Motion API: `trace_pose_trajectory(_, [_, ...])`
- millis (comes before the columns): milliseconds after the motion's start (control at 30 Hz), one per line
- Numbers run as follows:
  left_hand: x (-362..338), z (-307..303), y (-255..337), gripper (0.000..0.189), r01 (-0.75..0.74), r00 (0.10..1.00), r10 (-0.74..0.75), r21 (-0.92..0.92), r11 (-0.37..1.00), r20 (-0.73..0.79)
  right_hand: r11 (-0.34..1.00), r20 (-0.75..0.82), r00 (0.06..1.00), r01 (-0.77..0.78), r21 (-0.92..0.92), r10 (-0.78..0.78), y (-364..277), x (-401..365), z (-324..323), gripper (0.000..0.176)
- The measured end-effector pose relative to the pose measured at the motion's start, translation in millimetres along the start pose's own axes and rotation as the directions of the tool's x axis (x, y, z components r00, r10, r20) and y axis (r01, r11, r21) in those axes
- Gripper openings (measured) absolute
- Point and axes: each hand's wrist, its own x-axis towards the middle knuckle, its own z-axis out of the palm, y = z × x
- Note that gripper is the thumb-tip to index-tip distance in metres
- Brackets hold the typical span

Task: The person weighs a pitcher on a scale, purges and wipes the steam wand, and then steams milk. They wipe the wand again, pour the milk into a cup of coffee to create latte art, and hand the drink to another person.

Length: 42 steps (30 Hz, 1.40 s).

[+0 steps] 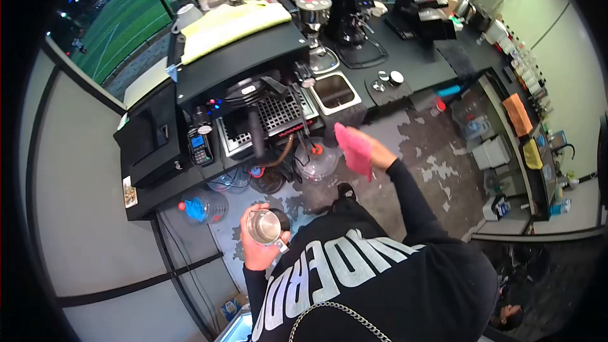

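My left hand (256, 256) is wrapped round a metal milk pitcher (264, 227) at the lower middle, its open top facing up and its handle to the lower right. The inside of the pitcher looks pale and shiny; any liquid in it cannot be made out. My right hand (381, 155) grips a pink cloth (354, 151), which hangs in the air before the counter. Beyond the hands is the espresso machine (237, 69), with a slotted drip tray (277, 114). A small metal basin (335, 94) sits right of it, near the cloth.
A yellow cloth (237, 28) covers the machine's top. Two grinders (350, 9) stand at the back. A card terminal (199, 147) lies at left. Large water bottles (204, 206) stand on the floor below. Shelves with bottles (525, 66) line the right. Another person (508, 316) shows at lower right.
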Motion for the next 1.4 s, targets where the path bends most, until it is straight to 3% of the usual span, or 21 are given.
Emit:
trace_pose_trajectory(133, [15.2,18.8,11.3,0.094,0.104,0.993,-0.103,-0.017,0.994,0.066,0.997,-0.105,0.992,0.068,-0.047,-0.073,-30.6,-7.0,-46.2,0.068])
trace_pose_trajectory(200, [25.0,33.0,13.1,0.093,0.061,0.997,-0.061,0.004,0.998,0.046,0.915,-0.165,0.985,0.112,0.389,-0.05,-48.0,-1.7,-56.4,0.068])
trace_pose_trajectory(300, [37.9,59.4,19.5,0.091,0.009,1.0,-0.008,0.055,0.998,-0.011,0.872,-0.252,0.964,0.195,0.448,-0.086,-46.2,15.0,-73.4,0.069])
trace_pose_trajectory(433, [49.9,94.0,22.6,0.091,0.063,0.995,-0.058,0.06,0.996,-0.077,0.848,-0.313,0.95,0.162,0.505,0.005,-21.8,42.6,-106.0,0.052])
trace_pose_trajectory(467, [53.7,102.5,23.8,0.092,0.043,0.996,-0.037,0.08,0.996,-0.082,0.919,-0.358,0.933,0.103,0.38,0.043,-22.2,48.4,-109.6,0.049])
trace_pose_trajectory(500, [56.5,111.4,26.3,0.092,0.056,0.994,-0.047,0.094,0.994,-0.103,0.916,-0.334,0.941,0.091,0.391,0.049,-24.2,51.3,-118.1,0.049])
trace_pose_trajectory(533, [59.2,120.4,28.9,0.092,0.055,0.992,-0.044,0.097,0.994,-0.116,0.982,-0.341,0.925,0.128,-0.136,-0.167,-28.6,51.0,-130.3,0.052])
trace_pose_trajectory(567, [61.5,128.2,31.0,0.093,0.052,0.991,-0.039,0.1,0.994,-0.128,0.767,-0.233,0.9,0.152,-0.624,-0.368,-35.7,52.2,-140.8,0.057])
trace_pose_trajectory(600, [63.3,135.4,32.4,0.093,0.059,0.988,-0.043,0.109,0.992,-0.145,0.661,-0.226,0.912,0.064,-0.747,-0.343,-41.9,57.3,-149.3,0.058])
trace_pose_trajectory(633, [64.9,142.7,33.2,0.093,0.063,0.986,-0.044,0.115,0.991,-0.164,0.663,-0.207,0.916,0.08,-0.745,-0.343,-51.4,61.0,-158.3,0.058])
trace_pose_trajectory(700, [68.8,156.2,34.5,0.093,0.07,0.978,-0.043,0.125,0.99,-0.205,0.514,-0.189,0.911,0.03,-0.857,-0.368,-70.3,71.0,-175.0,0.057])
trace_pose_trajectory(833, [75.2,183.1,47.0,0.092,0.123,0.952,-0.088,0.102,0.987,-0.293,0.485,0.084,0.816,0.419,-0.768,-0.572,-108.6,107.3,-218.8,0.059])
trace_pose_trajectory(967, [74.3,200.8,47.8,0.093,0.146,0.917,-0.092,0.111,0.983,-0.388,0.392,0.237,0.75,0.554,-0.734,-0.618,-153.6,131.4,-234.1,0.062])
trace_pose_trajectory(1033, [72.8,205.5,47.8,0.092,0.164,0.908,-0.115,0.089,0.983,-0.403,0.599,-0.004,0.736,0.548,-0.584,-0.677,-164.8,137.4,-234.1,0.06])
trace_pose_trajectory(1067, [73.2,208.9,48.2,0.092,0.16,0.903,-0.113,0.08,0.984,-0.414,0.723,-0.092,0.774,0.533,-0.438,-0.627,-162.0,141.3,-237.5,0.053])
trace_pose_trajectory(1100, [74.7,212.0,49.3,0.091,0.159,0.902,-0.102,0.102,0.982,-0.42,0.806,-0.267,0.766,0.587,-0.08,-0.585,-160.7,147.6,-220.7,0.044])
trace_pose_trajectory(1133, [75.9,210.9,50.4,0.091,0.163,0.906,-0.094,0.133,0.978,-0.412,0.817,-0.298,0.787,0.575,0.035,-0.541,-142.5,153.9,-223.2,0.041])
trace_pose_trajectory(1167, [77.1,209.7,49.9,0.091,0.158,0.903,-0.086,0.138,0.978,-0.421,0.817,-0.322,0.809,0.556,0.151,-0.491,-118.0,161.3,-226.6,0.038])
trace_pose_trajectory(1233, [77.6,211.0,47.2,0.09,0.137,0.904,-0.057,0.16,0.977,-0.424,0.742,-0.327,0.919,0.377,0.555,-0.222,-85.8,159.0,-212.1,0.038])
trace_pose_trajectory(1300, [79.4,212.7,49.2,0.091,0.137,0.893,-0.059,0.144,0.98,-0.446,0.726,-0.27,0.962,0.156,0.67,0.042,-64.1,148.4,-195.8,0.048])
trace_pose_trajectory(1400, [80.0,212.8,53.6,0.091,0.161,0.898,-0.087,0.139,0.977,-0.431,0.657,-0.132,0.991,0.101,0.747,-0.002,-40.1,152.6,-179.6,0.048])
